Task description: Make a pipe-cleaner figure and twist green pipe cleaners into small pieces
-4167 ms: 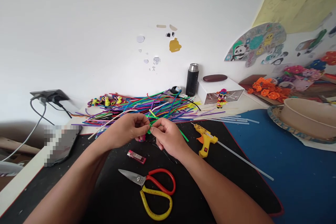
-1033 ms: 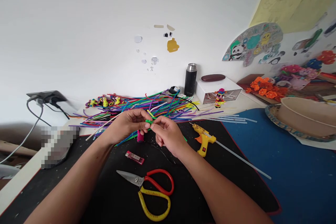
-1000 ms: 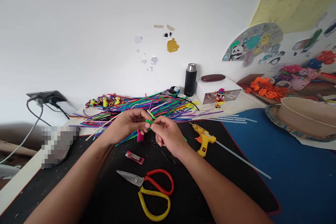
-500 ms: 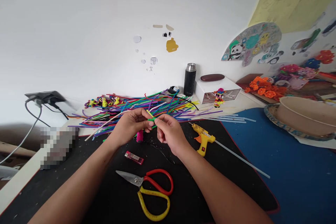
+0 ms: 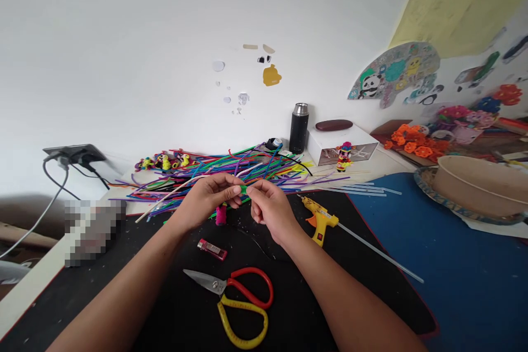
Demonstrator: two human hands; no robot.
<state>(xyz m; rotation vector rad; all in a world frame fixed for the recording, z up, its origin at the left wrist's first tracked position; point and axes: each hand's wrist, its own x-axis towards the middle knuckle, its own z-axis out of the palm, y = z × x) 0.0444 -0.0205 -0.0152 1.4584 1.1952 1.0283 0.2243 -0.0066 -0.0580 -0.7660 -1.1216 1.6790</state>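
Observation:
My left hand (image 5: 209, 197) and my right hand (image 5: 270, 210) meet above the front edge of the coloured pile. Between their pinched thumbs and forefingers is a short green pipe cleaner (image 5: 243, 190); most of it is hidden by the fingertips. Just below my left hand stands a small magenta fuzzy piece (image 5: 221, 214). Behind both hands spreads a heap of pipe cleaners (image 5: 198, 176) in many colours. Nearer to me lie a red lighter (image 5: 212, 249) and scissors (image 5: 223, 287) with one red and one yellow handle, blades pointing left.
Right of my hands lies a yellow glue gun (image 5: 319, 220) with a long glue stick in it. Further back are a black flask (image 5: 298, 127), a white box (image 5: 350, 140) and a small figure (image 5: 344, 157). A round beige basin (image 5: 482, 181) sits at right.
A yellow strand that stuck up by my left fingertips no longer shows. Both hands still pinch the green piece in nearly the same place; the view has shifted slightly.

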